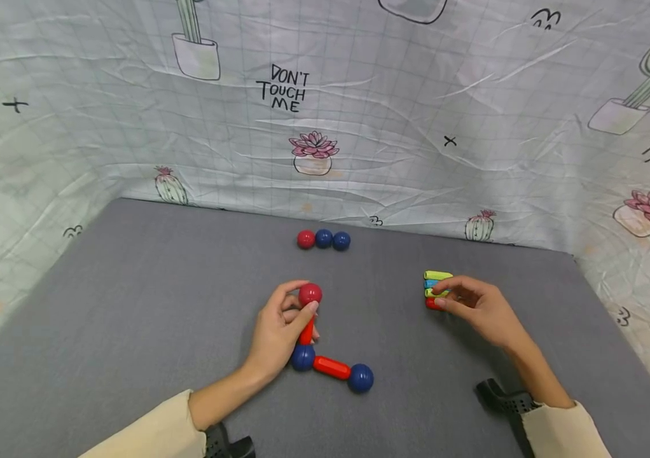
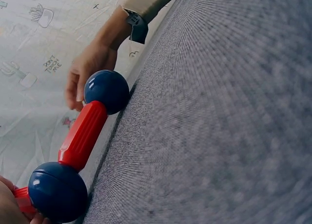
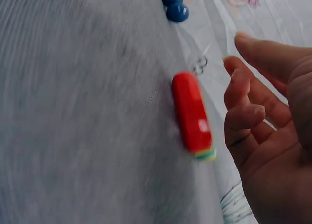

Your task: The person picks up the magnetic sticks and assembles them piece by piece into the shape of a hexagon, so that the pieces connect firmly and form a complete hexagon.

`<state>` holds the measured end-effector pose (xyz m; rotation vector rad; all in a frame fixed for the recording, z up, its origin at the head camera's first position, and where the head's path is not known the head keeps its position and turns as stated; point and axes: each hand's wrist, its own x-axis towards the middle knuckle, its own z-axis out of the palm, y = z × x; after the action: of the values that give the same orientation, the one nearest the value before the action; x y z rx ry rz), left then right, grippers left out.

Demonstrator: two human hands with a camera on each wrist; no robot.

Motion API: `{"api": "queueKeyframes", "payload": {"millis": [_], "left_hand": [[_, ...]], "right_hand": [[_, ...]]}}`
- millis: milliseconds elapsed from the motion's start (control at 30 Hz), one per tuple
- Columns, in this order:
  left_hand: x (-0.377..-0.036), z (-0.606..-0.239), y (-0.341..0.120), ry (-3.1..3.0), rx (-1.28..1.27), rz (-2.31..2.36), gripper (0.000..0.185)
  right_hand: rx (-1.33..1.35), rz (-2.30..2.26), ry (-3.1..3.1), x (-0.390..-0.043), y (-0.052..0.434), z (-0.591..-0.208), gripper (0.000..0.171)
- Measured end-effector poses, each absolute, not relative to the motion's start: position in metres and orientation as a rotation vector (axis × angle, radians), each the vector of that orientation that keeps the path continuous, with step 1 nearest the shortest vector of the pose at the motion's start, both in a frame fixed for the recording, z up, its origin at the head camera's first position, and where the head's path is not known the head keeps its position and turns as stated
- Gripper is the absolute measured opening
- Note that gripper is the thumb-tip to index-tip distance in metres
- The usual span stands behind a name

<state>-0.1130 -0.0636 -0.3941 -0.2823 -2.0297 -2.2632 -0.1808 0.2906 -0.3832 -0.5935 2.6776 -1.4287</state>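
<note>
Bright even light, blurred wrist views

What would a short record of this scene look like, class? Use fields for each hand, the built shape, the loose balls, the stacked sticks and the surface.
left hand: pinches the red ball on top of a red stick
right hand: fingers curled at the stack of sticks; grip cannot be told
built shape: L of two red sticks, joined by a corner blue ball, ending in another blue ball
loose balls: one red, two blue, in a row near the back
surface: grey mat
</note>
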Motion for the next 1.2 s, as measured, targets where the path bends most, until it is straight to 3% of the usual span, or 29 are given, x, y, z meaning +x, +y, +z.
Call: {"api": "queueKeyframes", "payload": {"millis": [667, 1200], "left_hand": [[-0.113, -0.394, -0.064, -2.025, -0.276, -2.253, 0.036], [-0.112, -0.393, -0.065, -2.033, -0.271, -2.263, 0.037]], "right_hand": [[-0.811, -1.243, 2.793, -0.174, 0.302, -0.380, 0.022], [-0.756, -1.133, 2.793, -0.182, 0.318, -0.400, 0.029]]}}
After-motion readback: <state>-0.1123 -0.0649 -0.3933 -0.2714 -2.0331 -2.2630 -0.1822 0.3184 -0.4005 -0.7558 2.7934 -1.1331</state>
